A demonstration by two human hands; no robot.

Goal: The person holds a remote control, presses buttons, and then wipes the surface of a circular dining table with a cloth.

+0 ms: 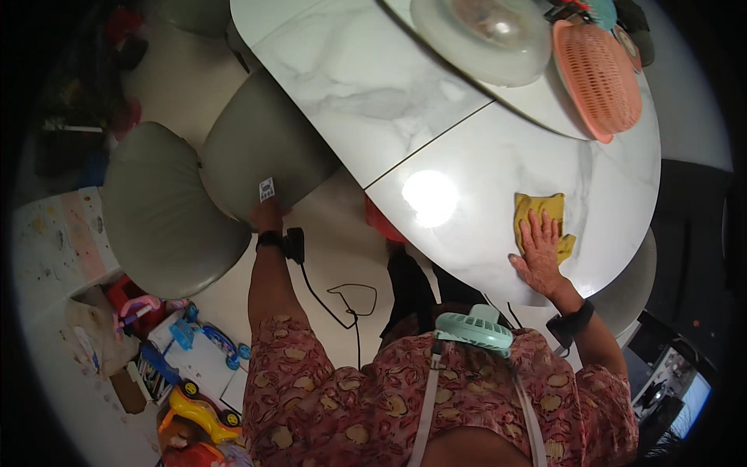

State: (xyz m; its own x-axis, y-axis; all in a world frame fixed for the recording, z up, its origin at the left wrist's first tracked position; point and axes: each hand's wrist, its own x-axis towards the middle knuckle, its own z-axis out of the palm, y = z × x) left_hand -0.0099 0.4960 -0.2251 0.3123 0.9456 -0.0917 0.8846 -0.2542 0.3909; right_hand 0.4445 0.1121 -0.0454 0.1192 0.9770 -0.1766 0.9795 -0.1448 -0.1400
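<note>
My right hand [538, 253] lies flat on a folded yellow cloth [550, 206], pressing it to the white marble-patterned table [334, 86] near its right rounded end. Its fingers are spread, and the thumb points out to the left. My left hand [269, 215] is low beside the table, in front of a grey-green chair [264, 132]. A small white card [267, 189] with dark print sticks up at its fingertips. The fingers look closed around the card's lower edge, though they are dim and partly hidden.
A pink slotted basket [599, 82] and a pale translucent cover [486, 39] stand on the raised round top at the back. A second grey-green chair [167, 210] is at left. A black cable [354, 311] trails below my left wrist. Toys [198, 412] crowd the lower left.
</note>
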